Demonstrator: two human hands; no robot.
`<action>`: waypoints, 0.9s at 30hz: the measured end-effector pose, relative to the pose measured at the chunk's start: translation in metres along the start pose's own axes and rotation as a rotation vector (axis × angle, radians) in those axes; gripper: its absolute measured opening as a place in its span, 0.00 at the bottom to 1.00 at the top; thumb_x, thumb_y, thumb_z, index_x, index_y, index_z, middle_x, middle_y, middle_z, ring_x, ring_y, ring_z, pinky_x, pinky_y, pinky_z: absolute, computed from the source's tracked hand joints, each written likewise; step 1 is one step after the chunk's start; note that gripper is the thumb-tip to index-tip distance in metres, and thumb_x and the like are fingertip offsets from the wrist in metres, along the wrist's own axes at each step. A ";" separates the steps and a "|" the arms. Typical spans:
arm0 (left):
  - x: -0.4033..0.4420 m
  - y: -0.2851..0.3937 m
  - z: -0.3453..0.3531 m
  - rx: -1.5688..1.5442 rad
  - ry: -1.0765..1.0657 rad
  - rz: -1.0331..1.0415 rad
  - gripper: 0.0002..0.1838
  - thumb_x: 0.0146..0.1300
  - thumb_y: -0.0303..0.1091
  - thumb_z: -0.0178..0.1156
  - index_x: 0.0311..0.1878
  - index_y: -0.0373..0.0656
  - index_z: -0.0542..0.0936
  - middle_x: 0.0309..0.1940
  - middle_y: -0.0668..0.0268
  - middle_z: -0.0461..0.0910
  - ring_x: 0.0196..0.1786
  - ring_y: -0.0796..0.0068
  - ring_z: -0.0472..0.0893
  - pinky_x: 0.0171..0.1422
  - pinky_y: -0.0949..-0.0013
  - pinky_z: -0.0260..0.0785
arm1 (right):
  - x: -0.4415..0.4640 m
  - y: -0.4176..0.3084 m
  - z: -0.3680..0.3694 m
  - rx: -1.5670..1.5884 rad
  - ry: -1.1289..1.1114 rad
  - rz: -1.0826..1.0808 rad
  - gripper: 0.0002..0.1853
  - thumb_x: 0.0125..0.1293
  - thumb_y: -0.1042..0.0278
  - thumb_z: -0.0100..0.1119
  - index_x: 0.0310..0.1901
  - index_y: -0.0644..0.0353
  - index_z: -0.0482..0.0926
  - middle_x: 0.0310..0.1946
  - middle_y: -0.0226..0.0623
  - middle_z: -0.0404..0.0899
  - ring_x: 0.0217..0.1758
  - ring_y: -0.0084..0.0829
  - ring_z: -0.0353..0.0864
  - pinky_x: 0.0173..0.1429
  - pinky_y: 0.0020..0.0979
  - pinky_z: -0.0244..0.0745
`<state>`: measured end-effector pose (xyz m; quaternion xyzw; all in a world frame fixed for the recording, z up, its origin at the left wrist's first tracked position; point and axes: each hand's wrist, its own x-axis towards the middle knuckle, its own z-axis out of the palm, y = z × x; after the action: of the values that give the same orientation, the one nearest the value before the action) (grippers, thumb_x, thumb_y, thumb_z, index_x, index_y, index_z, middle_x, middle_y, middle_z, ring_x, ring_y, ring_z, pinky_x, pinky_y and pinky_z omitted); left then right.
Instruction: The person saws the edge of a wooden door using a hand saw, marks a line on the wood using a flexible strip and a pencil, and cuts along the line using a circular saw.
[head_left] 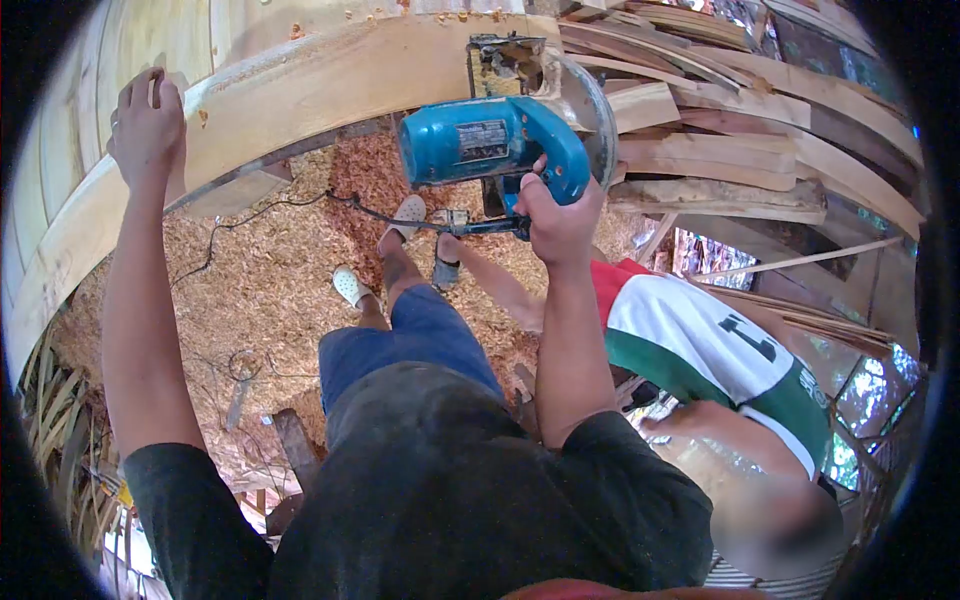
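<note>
My right hand (560,220) is wrapped around the rear handle of a blue circular saw (455,140). The saw's round blade guard (598,120) faces right, and its base is at the right end of a long pale plank (330,95). A black power cord (400,218) runs from the handle down to the left. Farther left, my left hand (148,130) rests on the plank with its fingers bent and slightly apart, and no object shows in it. The saw's blade edge is hidden from this angle.
Another person in a white, red and green jersey (690,330) bends close on my right. Stacked wood strips (710,160) lie beyond the saw. Wood shavings (270,240) cover the ground, where the cord trails near my feet. Bundled slats (65,430) stand at lower left.
</note>
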<state>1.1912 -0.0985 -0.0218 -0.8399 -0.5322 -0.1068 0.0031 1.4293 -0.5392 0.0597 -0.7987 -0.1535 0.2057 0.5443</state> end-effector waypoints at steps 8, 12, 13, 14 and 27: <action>0.000 -0.003 -0.001 -0.001 0.039 0.047 0.24 0.74 0.53 0.49 0.67 0.57 0.80 0.70 0.61 0.77 0.69 0.50 0.78 0.72 0.47 0.70 | 0.002 -0.011 0.002 0.060 -0.031 0.044 0.09 0.65 0.75 0.64 0.44 0.64 0.77 0.26 0.33 0.79 0.24 0.23 0.80 0.31 0.26 0.76; 0.003 0.000 0.000 0.012 0.020 0.020 0.24 0.74 0.53 0.49 0.67 0.58 0.79 0.70 0.62 0.77 0.69 0.50 0.77 0.73 0.47 0.69 | -0.001 -0.010 -0.003 0.053 -0.026 0.072 0.09 0.64 0.75 0.64 0.45 0.64 0.77 0.26 0.33 0.79 0.24 0.24 0.80 0.32 0.27 0.76; 0.002 0.001 -0.001 0.014 0.013 0.011 0.24 0.74 0.53 0.49 0.68 0.58 0.79 0.70 0.62 0.77 0.70 0.50 0.77 0.74 0.47 0.69 | -0.004 -0.008 -0.004 0.059 -0.026 0.072 0.09 0.64 0.76 0.64 0.45 0.64 0.77 0.26 0.33 0.79 0.24 0.24 0.80 0.32 0.27 0.76; 0.002 0.001 -0.001 0.015 0.006 0.004 0.24 0.75 0.53 0.49 0.68 0.58 0.79 0.70 0.62 0.77 0.70 0.50 0.77 0.74 0.47 0.68 | -0.007 -0.007 -0.006 0.066 -0.026 0.073 0.09 0.64 0.76 0.64 0.45 0.64 0.77 0.26 0.33 0.79 0.24 0.25 0.80 0.32 0.27 0.76; 0.002 -0.004 0.006 0.034 0.047 0.029 0.25 0.74 0.54 0.50 0.68 0.58 0.79 0.70 0.62 0.77 0.70 0.51 0.78 0.74 0.49 0.69 | 0.001 -0.011 -0.002 0.052 -0.021 0.070 0.09 0.65 0.76 0.63 0.45 0.64 0.77 0.25 0.34 0.79 0.24 0.24 0.78 0.31 0.28 0.75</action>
<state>1.1894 -0.0944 -0.0283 -0.8446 -0.5215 -0.1174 0.0312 1.4312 -0.5368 0.0702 -0.7870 -0.1261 0.2370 0.5555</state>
